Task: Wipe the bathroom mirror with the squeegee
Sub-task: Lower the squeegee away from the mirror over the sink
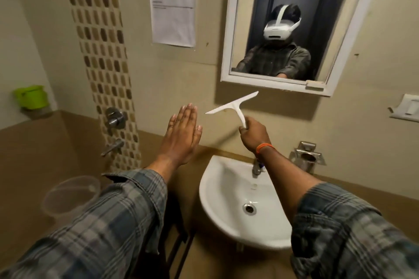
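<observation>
Bathroom wall notice (pixel 174 2), writing unreadable

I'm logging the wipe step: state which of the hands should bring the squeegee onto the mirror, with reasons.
Right. The right hand already grips the squeegee by its handle, blade raised just below the mirror. The left hand is open, flat and empty, further left of the mirror.

You faced a white sink (pixel 217 179) with a chrome tap (pixel 256 169); a printed notice (pixel 173 4) hung above left, a green cup (pixel 30 96) far left.
</observation>
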